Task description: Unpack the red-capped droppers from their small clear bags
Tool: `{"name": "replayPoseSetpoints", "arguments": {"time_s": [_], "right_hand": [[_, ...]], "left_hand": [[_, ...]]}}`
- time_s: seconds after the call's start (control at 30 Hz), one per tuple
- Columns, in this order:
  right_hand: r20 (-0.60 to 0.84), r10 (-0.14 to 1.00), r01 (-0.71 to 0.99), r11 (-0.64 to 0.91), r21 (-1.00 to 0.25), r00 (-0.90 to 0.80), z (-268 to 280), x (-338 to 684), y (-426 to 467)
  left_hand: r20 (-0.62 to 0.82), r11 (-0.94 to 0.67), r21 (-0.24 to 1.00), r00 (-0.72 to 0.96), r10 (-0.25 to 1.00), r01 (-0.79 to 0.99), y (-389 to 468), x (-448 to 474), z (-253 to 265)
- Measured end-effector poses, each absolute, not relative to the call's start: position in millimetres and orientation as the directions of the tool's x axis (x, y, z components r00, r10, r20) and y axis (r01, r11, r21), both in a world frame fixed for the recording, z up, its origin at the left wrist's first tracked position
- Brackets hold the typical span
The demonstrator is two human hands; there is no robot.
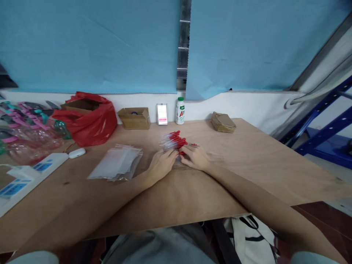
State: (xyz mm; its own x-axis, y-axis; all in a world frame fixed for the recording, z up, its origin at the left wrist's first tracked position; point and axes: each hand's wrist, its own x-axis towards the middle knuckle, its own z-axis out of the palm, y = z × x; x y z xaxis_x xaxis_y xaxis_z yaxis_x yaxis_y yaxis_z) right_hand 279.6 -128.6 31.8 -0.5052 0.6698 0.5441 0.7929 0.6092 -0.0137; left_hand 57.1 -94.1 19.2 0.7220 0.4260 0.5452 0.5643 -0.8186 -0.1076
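Note:
In front of me on the wooden table lies a pile of slender red-ended sticks [176, 139] with pale, shiny shafts; their exact kind is too small to tell. Both hands rest at the near side of this pile, close together. My left hand [163, 162] has its fingers bent and closed over the shafts. From the other side, my right hand [195, 157] has its fingers curled on the red ends, thumb pointing toward the left hand. My fingers partly hide what they hold. Left of the hands lies a stack of clear plastic bags [117, 163].
Along the wall stand a red plastic bag [96, 126], an open cardboard box [136, 120], a phone-like screen [162, 114], a white bottle with a green cap [180, 112] and a brown packet [223, 122]. At left are spray bottles [30, 137] and a power strip [41, 170].

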Motion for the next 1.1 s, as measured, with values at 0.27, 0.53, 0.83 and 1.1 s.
{"name": "replayPoseSetpoints", "arguments": {"time_s": [0.27, 0.53, 0.83, 1.1], "right_hand": [[0.518, 0.693, 0.821, 0.570, 0.031, -0.501, 32.1, 269.7, -134.2], [0.503, 0.729, 0.835, 0.549, -0.024, -0.465, 33.1, 265.1, -135.6], [0.503, 0.687, 0.783, 0.621, -0.034, -0.524, 33.7, 271.3, -131.6], [0.461, 0.643, 0.708, 0.705, -0.045, -0.611, 25.9, 299.2, -115.8]], "left_hand": [[0.517, -0.832, -0.174, 0.768, 0.378, 0.526, -92.2, 57.8, 14.0], [0.492, -0.830, -0.166, 0.774, 0.399, 0.533, -93.9, 60.7, 17.2], [0.511, -0.841, -0.168, 0.775, 0.372, 0.514, -90.3, 59.3, 16.7], [0.576, -0.816, -0.144, 0.718, 0.391, 0.560, -93.6, 57.0, 25.5]]}}
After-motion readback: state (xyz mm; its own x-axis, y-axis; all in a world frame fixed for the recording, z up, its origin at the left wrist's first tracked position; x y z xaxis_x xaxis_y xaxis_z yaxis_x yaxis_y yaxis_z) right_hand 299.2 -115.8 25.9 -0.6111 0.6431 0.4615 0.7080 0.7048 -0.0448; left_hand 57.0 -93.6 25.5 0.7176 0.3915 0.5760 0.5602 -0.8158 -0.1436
